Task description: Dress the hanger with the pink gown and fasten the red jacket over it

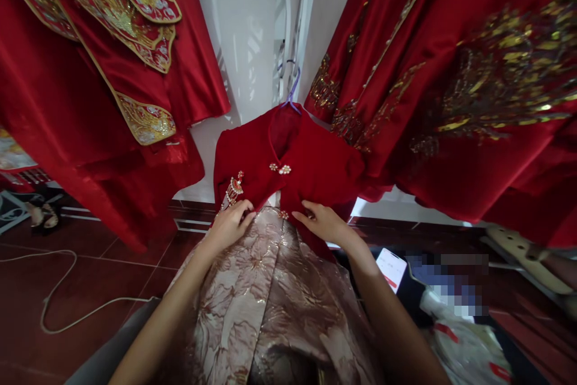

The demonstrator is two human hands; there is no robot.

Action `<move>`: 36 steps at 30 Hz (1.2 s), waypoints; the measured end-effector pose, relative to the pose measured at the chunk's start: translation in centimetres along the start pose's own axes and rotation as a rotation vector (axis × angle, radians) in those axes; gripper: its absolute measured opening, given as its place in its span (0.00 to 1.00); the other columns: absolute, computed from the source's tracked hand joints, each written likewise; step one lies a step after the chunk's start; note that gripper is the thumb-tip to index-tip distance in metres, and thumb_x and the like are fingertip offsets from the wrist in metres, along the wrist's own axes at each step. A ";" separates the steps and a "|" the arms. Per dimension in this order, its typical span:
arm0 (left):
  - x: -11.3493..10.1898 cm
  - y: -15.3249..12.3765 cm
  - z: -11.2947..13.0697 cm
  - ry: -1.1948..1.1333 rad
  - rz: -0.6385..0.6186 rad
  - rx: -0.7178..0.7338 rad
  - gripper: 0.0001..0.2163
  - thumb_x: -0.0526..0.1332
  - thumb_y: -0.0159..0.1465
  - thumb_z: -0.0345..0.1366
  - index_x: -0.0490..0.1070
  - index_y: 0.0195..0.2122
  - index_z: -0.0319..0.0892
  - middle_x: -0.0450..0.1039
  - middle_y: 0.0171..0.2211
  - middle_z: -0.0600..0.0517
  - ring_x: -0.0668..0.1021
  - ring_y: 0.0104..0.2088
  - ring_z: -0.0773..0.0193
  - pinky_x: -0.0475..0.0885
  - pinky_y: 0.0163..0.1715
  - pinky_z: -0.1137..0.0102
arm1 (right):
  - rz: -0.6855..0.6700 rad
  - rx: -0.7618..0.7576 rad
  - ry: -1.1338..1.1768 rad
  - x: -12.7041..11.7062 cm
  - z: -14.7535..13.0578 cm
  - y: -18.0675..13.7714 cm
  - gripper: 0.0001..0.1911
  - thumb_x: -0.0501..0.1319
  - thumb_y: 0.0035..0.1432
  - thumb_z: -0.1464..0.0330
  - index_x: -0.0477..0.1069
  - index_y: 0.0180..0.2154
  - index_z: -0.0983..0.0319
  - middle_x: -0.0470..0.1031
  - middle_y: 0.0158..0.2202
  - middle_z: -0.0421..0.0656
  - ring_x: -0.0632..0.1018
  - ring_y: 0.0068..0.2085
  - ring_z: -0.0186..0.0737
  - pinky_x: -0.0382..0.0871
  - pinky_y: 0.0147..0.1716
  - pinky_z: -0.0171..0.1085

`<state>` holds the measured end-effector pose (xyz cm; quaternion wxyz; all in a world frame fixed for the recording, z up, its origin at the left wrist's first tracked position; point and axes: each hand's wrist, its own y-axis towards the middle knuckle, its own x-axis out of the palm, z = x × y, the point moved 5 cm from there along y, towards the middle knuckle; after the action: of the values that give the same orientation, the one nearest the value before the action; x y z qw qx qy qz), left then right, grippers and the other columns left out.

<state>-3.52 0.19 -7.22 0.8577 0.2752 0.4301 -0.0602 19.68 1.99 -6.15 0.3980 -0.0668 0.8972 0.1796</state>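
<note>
A short red jacket point(315, 151) with a stand collar hangs on a purple hanger point(292, 93) in front of me. Beneath it falls a pale, pinkish-gold patterned dress point(238, 295). My left hand point(231, 224) pinches the jacket's lower front edge on the left, just under a dangling red-and-gold brooch point(235, 187). On the other side, my right hand point(322, 221) has its fingers curled on the jacket's other front edge. Beaded flower clasps point(280, 169) join the jacket near the collar, and a smaller flower button point(283, 215) sits lower, between my hands.
Red gowns with gold embroidery hang at left point(148, 90) and right point(451, 133). A lit phone point(391, 268) and a clear plastic bag point(469, 343) lie at right. A white cable point(58, 331) loops over the tiled floor, near dark shoes point(47, 217).
</note>
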 end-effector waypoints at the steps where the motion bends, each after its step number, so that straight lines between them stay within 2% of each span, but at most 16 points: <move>1: -0.3 0.1 0.1 -0.010 -0.011 -0.013 0.05 0.50 0.65 0.40 0.63 0.39 0.48 0.71 0.35 0.53 0.75 0.34 0.62 0.68 0.37 0.68 | -0.031 0.010 0.009 0.0 0.2 0.0 0.14 0.57 0.55 0.56 0.71 0.32 0.60 0.77 0.33 0.47 0.77 0.32 0.46 0.69 0.35 0.45; 5: -1.9 1.4 2.7 -0.125 -0.040 -0.015 0.09 0.46 0.67 0.43 0.61 0.40 0.46 0.68 0.29 0.55 0.72 0.30 0.65 0.66 0.36 0.71 | -0.107 0.050 0.235 0.1 0.2 0.7 0.20 0.54 0.57 0.52 0.74 0.35 0.60 0.78 0.40 0.46 0.77 0.43 0.47 0.66 0.47 0.46; 7: -1.6 2.2 4.6 -0.196 -0.113 0.024 0.10 0.45 0.67 0.43 0.60 0.40 0.45 0.65 0.27 0.56 0.71 0.28 0.67 0.65 0.35 0.72 | -0.141 0.095 0.415 0.3 -0.1 1.0 0.22 0.54 0.57 0.50 0.75 0.37 0.60 0.78 0.41 0.43 0.76 0.45 0.45 0.65 0.51 0.45; 9: -0.2 3.0 5.7 -0.255 -0.207 0.049 0.09 0.46 0.67 0.43 0.59 0.41 0.45 0.66 0.28 0.56 0.71 0.28 0.66 0.65 0.35 0.72 | -0.159 0.150 0.605 0.4 -0.2 1.1 0.23 0.55 0.56 0.49 0.75 0.38 0.59 0.79 0.41 0.41 0.77 0.45 0.43 0.64 0.53 0.44; 11: 1.8 3.8 5.6 -0.291 -0.262 0.031 0.09 0.48 0.66 0.41 0.58 0.44 0.44 0.67 0.30 0.54 0.73 0.30 0.65 0.66 0.37 0.70 | -0.130 0.214 0.786 0.1 0.0 1.0 0.22 0.56 0.55 0.49 0.76 0.39 0.58 0.79 0.40 0.41 0.78 0.44 0.43 0.66 0.52 0.43; 13: 3.8 4.9 4.6 -0.314 -0.245 -0.031 0.12 0.51 0.64 0.41 0.58 0.47 0.43 0.68 0.30 0.52 0.75 0.31 0.62 0.67 0.39 0.68 | -0.094 0.273 0.925 -0.4 0.3 0.6 0.21 0.57 0.55 0.50 0.76 0.39 0.57 0.80 0.40 0.42 0.79 0.43 0.43 0.68 0.50 0.43; 16: 6.0 6.2 3.0 -0.408 -0.198 -0.160 0.19 0.54 0.62 0.47 0.58 0.51 0.42 0.68 0.25 0.54 0.75 0.25 0.62 0.70 0.36 0.66 | -0.087 0.312 1.029 -1.2 0.0 0.0 0.20 0.57 0.55 0.50 0.76 0.39 0.57 0.80 0.39 0.43 0.79 0.41 0.44 0.71 0.45 0.42; 19: 7.3 6.6 2.5 -0.720 -0.184 -0.302 0.25 0.49 0.62 0.55 0.59 0.53 0.42 0.70 0.23 0.54 0.73 0.21 0.64 0.72 0.29 0.67 | -0.126 0.266 0.963 -1.6 -1.2 -0.3 0.22 0.55 0.57 0.50 0.76 0.38 0.59 0.80 0.37 0.43 0.79 0.37 0.42 0.72 0.41 0.40; 22: 7.4 5.9 2.5 -1.102 -0.118 -0.409 0.30 0.44 0.61 0.60 0.65 0.50 0.40 0.76 0.33 0.47 0.78 0.32 0.61 0.74 0.34 0.66 | -0.179 0.103 0.683 -1.6 -2.8 -0.3 0.23 0.53 0.58 0.50 0.75 0.35 0.61 0.79 0.34 0.42 0.78 0.35 0.39 0.71 0.39 0.37; 25: 6.9 4.3 2.4 -1.305 -0.049 -0.492 0.34 0.43 0.58 0.64 0.70 0.45 0.39 0.76 0.39 0.43 0.78 0.41 0.56 0.75 0.39 0.62 | -0.115 -0.030 0.381 -1.7 -3.6 -0.3 0.20 0.54 0.59 0.52 0.73 0.35 0.62 0.78 0.33 0.41 0.77 0.35 0.38 0.69 0.37 0.34; 27: 6.4 3.3 2.5 -1.311 -0.022 -0.511 0.30 0.52 0.55 0.63 0.71 0.41 0.39 0.76 0.39 0.43 0.77 0.42 0.55 0.75 0.39 0.61 | -0.044 -0.045 0.264 -1.9 -3.6 -0.3 0.19 0.55 0.59 0.54 0.71 0.39 0.61 0.78 0.33 0.42 0.77 0.35 0.38 0.69 0.35 0.34; 30: 5.2 2.6 3.0 -1.148 0.034 -0.431 0.19 0.67 0.50 0.49 0.71 0.35 0.39 0.75 0.33 0.48 0.78 0.37 0.60 0.76 0.38 0.65 | -0.004 -0.061 0.186 -1.8 -3.5 -0.4 0.18 0.55 0.59 0.55 0.71 0.43 0.61 0.78 0.36 0.44 0.78 0.38 0.41 0.70 0.37 0.36; 32: 4.0 2.5 3.3 -1.047 0.121 -0.371 0.16 0.68 0.49 0.43 0.68 0.31 0.39 0.73 0.28 0.52 0.77 0.32 0.66 0.76 0.36 0.69 | -0.019 -0.081 0.185 -1.5 -3.5 -0.4 0.18 0.54 0.60 0.56 0.72 0.44 0.60 0.78 0.39 0.44 0.78 0.41 0.41 0.71 0.40 0.38; 34: 2.7 2.5 3.2 -1.003 0.235 -0.356 0.14 0.66 0.52 0.43 0.64 0.30 0.41 0.69 0.23 0.57 0.76 0.27 0.69 0.75 0.31 0.72 | -0.044 -0.099 0.212 -1.1 -3.3 -0.2 0.18 0.54 0.60 0.57 0.71 0.48 0.58 0.77 0.44 0.44 0.77 0.45 0.41 0.72 0.44 0.39; 36: 1.2 2.5 2.8 -0.958 0.366 -0.336 0.13 0.64 0.54 0.42 0.63 0.32 0.42 0.67 0.21 0.58 0.74 0.23 0.71 0.73 0.27 0.75 | -0.013 -0.117 0.222 -0.9 -2.9 0.1 0.20 0.55 0.60 0.58 0.68 0.51 0.57 0.75 0.49 0.44 0.76 0.48 0.41 0.71 0.47 0.40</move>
<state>0.05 0.97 -5.74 0.9866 0.1461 -0.0604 0.0412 18.28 0.95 -3.65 0.2929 -0.1152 0.9233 0.2203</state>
